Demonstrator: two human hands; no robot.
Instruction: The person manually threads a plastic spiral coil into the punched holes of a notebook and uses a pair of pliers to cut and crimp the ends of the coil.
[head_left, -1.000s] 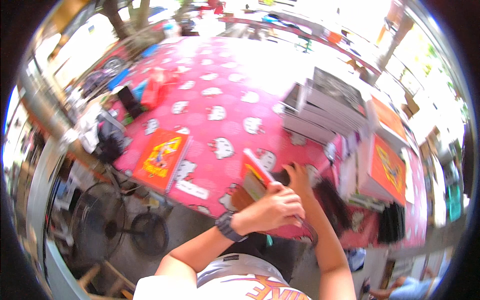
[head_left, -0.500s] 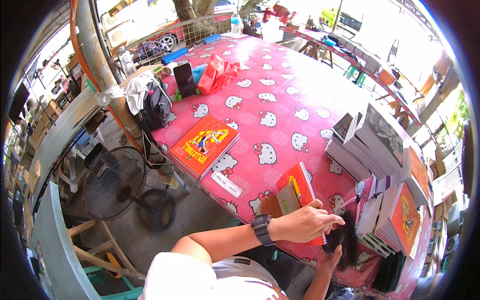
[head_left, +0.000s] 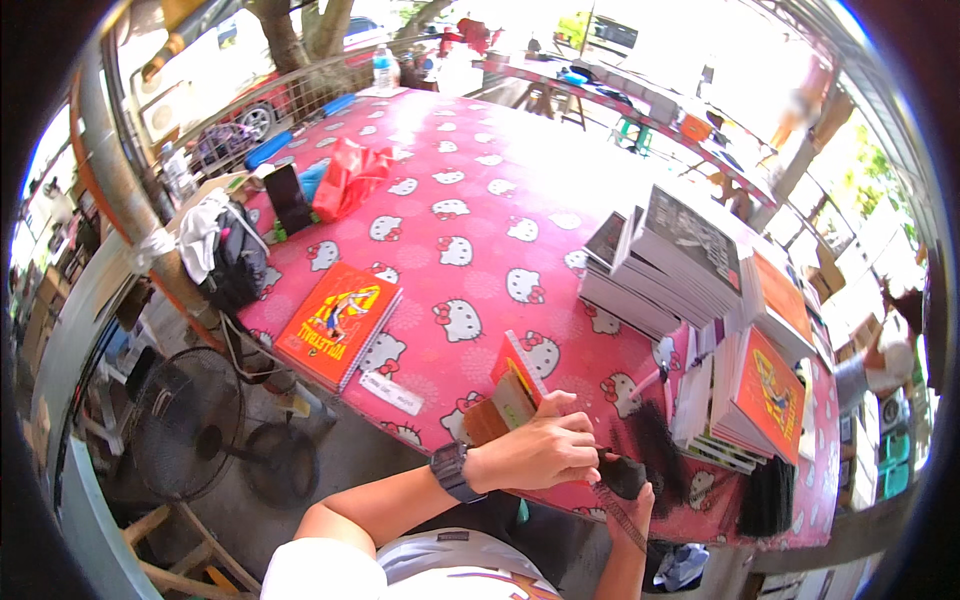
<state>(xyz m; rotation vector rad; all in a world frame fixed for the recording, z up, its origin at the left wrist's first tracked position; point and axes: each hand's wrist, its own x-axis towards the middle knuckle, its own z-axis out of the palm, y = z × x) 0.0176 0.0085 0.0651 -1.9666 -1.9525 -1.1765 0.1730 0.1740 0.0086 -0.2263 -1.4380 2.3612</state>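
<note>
A red notebook [head_left: 522, 362] with a yellow figure stands tilted at the table's near edge, a brown and grey piece [head_left: 492, 415] against its left side. My left hand [head_left: 540, 446], a dark watch on its wrist, is closed over the notebook's near end, with its fingertips bunched by the edge. Just right of them, my right hand [head_left: 637, 508] grips a black spiral binding coil [head_left: 616, 512], which trails down over the wrist. A dark rounded part [head_left: 624, 478] shows between the two hands; its kind is unclear. Much of the notebook's lower edge is hidden.
More black coils [head_left: 652, 452] lie to the right, beside stacked books [head_left: 690, 250] and red-covered notebooks [head_left: 768, 395]. Another red spiral notebook [head_left: 340, 322] and a white label strip [head_left: 390, 392] lie left. A phone [head_left: 288, 198], red bag [head_left: 352, 178] and fan [head_left: 188, 425] are farther left.
The whole view has swung right, so the table and things on it sit farther left in the picture. Both hands stay at the notebook's near end, with the coil still in the right one.
</note>
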